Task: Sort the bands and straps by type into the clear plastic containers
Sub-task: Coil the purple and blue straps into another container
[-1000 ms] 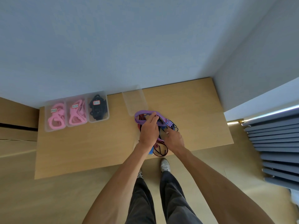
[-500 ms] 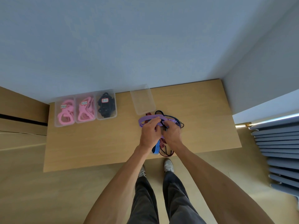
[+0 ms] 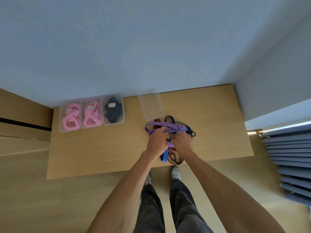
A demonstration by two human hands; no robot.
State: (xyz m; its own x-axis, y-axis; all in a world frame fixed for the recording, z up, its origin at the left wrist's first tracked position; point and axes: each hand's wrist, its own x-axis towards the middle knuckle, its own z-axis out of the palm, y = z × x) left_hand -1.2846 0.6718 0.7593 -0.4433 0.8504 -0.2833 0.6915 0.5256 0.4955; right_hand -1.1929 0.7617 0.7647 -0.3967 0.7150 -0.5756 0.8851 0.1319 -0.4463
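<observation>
Both hands have closed in on the purple strap [image 3: 168, 127] since a second ago, when the right one was resting lower on the pile. Now the left hand [image 3: 157, 142] has its grip curled round the strap's near loop, and the right hand [image 3: 183, 142] is fisted on the other run of it, lifting it off the tangle of red, blue and black straps [image 3: 170, 154] beneath.

They seem to be mid-way through freeing one strap; next it needs pulling clear of the tangle and dropping in the empty container [image 3: 151, 105] just beyond the pile.

Further left of that container, three filled ones sit in a row against the wall: two with pink bands [image 3: 70, 119], one with black straps [image 3: 113, 111]. The desk [image 3: 92, 152] is pale wood, in a corner of blue-grey walls.
</observation>
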